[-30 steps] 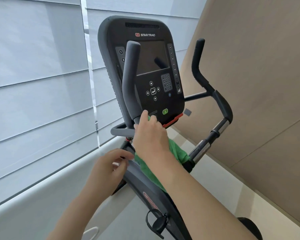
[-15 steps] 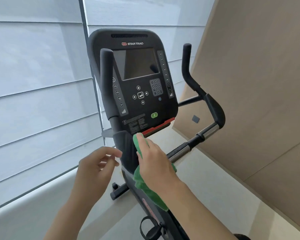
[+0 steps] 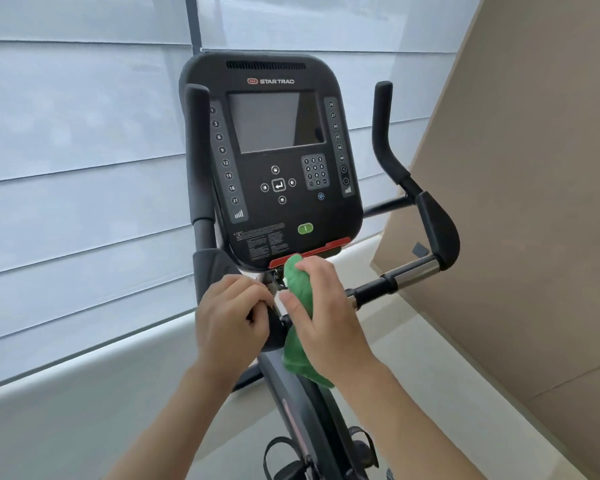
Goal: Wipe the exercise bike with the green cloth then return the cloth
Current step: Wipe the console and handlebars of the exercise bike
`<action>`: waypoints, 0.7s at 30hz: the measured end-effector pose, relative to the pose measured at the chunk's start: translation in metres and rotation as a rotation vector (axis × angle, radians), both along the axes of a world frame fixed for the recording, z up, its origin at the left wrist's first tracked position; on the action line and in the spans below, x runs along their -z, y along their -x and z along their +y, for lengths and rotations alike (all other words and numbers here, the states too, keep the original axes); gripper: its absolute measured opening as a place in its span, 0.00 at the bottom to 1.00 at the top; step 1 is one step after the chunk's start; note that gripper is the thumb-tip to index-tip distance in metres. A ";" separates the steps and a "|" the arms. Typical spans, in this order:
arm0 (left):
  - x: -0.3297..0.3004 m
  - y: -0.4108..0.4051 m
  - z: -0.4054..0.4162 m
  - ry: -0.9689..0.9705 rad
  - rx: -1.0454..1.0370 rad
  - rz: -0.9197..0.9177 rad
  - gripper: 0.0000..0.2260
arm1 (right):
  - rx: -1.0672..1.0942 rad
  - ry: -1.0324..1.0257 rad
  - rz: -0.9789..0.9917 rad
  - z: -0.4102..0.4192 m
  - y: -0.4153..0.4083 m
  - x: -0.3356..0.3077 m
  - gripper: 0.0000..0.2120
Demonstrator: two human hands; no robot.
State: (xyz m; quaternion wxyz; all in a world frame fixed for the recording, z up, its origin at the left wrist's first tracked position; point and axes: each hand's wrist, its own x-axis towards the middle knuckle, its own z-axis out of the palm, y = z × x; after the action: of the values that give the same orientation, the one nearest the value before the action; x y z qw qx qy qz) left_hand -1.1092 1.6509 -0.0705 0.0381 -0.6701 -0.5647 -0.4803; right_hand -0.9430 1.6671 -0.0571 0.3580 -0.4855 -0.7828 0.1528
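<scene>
Two hands work just below the console (image 3: 274,161) of the exercise bike (image 3: 291,403). Right hand (image 3: 323,317) grips the green cloth (image 3: 298,285), whose top end touches the red strip (image 3: 309,252) under the console. Left hand (image 3: 231,317) sits beside it, fingers curled; whether it holds anything cannot be determined. Window blinds (image 3: 77,168) behind.

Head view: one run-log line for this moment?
phase: wiping | right hand: holds green cloth just under console | left hand: fingers curled beside bike stem, grip unclear | cloth not returned
</scene>
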 end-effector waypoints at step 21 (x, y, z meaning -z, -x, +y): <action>0.023 -0.004 0.011 -0.140 -0.116 0.043 0.11 | 0.087 -0.282 -0.254 0.058 -0.051 0.028 0.14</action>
State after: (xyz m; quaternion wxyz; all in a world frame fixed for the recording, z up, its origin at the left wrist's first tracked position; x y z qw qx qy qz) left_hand -1.1052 1.6623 -0.0933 0.1245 -0.6422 -0.5665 -0.5012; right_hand -0.8924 1.7250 -0.0856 0.3273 -0.4791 -0.8136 -0.0365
